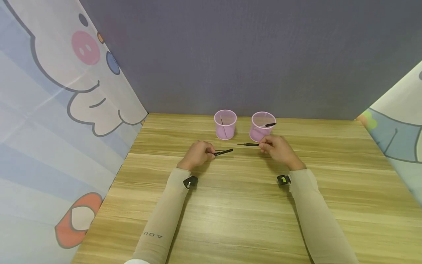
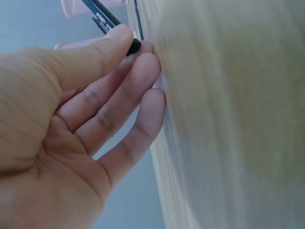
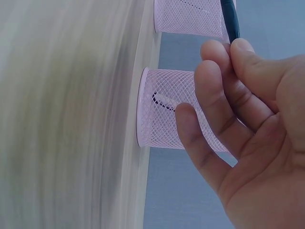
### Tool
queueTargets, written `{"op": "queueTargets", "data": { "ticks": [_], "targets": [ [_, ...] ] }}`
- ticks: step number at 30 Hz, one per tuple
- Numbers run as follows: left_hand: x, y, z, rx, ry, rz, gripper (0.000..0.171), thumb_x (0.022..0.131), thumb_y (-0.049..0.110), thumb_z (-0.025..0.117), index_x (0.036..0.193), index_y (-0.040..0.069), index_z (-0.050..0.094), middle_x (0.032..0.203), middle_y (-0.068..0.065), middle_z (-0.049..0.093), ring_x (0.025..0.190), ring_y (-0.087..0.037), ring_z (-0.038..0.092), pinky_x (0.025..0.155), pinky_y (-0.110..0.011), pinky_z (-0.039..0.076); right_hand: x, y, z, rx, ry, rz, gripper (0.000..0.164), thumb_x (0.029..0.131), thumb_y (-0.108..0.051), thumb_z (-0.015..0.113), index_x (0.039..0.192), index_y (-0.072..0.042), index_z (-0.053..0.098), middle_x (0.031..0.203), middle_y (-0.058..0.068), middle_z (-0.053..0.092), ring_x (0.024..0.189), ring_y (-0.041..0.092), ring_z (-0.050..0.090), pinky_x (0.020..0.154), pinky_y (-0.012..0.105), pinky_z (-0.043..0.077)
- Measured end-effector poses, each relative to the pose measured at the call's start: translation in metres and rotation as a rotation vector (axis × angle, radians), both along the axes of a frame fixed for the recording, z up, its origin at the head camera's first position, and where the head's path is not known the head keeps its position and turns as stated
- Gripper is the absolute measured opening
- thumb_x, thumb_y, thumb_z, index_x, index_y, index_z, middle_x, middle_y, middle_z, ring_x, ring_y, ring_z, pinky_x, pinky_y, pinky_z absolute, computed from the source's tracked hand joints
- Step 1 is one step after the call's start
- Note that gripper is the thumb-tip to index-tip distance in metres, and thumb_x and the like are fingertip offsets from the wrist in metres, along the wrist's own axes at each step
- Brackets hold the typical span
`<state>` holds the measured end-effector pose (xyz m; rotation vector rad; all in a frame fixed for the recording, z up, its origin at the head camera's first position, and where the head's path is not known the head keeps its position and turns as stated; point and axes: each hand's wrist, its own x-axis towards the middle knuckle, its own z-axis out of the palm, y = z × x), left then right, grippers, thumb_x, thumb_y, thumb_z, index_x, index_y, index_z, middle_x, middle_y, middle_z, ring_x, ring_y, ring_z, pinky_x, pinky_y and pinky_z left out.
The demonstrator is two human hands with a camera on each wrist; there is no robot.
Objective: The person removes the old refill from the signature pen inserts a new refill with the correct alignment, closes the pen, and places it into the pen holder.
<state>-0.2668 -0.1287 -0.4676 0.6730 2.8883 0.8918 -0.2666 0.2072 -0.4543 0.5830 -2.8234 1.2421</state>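
Note:
My left hand (image 1: 199, 154) pinches a black pen (image 1: 225, 152) between thumb and fingertips, low over the table. White lettering and a clip show on the pen in the left wrist view, and its far end points toward the middle. My right hand (image 1: 276, 147) pinches the end of a slim black tool (image 1: 251, 145), whose thin shaft points left. Just behind the right hand stands a pink mesh cup (image 1: 256, 132) with a black-ended, pale item (image 1: 270, 125) leaning out over its rim. A second pink mesh cup (image 1: 225, 132) to its left holds a thin dark stick (image 1: 223, 126).
Both cups stand upright near the back of the wood-grain table (image 1: 237, 220), close to a grey wall panel (image 1: 244, 58). Cartoon-print curtains (image 1: 49, 146) hang at the left and right sides. A small black camera (image 1: 190, 182) is strapped at each wrist.

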Motion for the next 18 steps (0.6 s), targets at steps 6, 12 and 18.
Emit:
{"op": "queueTargets", "data": {
  "ticks": [6,12,18],
  "targets": [
    [-0.0011,-0.0016,-0.0005,0.005,-0.002,0.003,0.005,0.085,0.008,0.081,0.087,0.009,0.076,0.085,-0.003,0.077,0.079,-0.015,0.069,0.081,-0.033,0.057,0.0,0.0024,0.0014,-0.008,-0.017,-0.013,0.012,0.1,-0.008,0.065,0.092,-0.002,0.07,0.082,0.013,0.071,0.073,0.015,0.061,0.064,0.021,0.052],
    [-0.0019,-0.0027,-0.0004,0.009,-0.002,0.003,0.006,0.085,0.008,0.082,0.087,0.009,0.076,0.084,-0.003,0.077,0.077,-0.014,0.068,0.078,-0.032,0.057,0.0005,0.0042,0.002,-0.016,-0.027,-0.012,0.012,0.1,-0.008,0.064,0.092,-0.002,0.07,0.082,0.012,0.07,0.073,0.014,0.061,0.064,0.021,0.052],
    [-0.0025,-0.0037,-0.0005,0.014,-0.002,0.004,0.006,0.084,0.01,0.083,0.085,0.011,0.077,0.082,-0.001,0.076,0.075,-0.012,0.067,0.077,-0.031,0.056,0.0001,0.0046,0.002,0.001,-0.024,-0.005,0.011,0.1,-0.009,0.065,0.093,-0.002,0.07,0.082,0.009,0.07,0.074,0.016,0.061,0.065,0.022,0.051]
  ]
}}
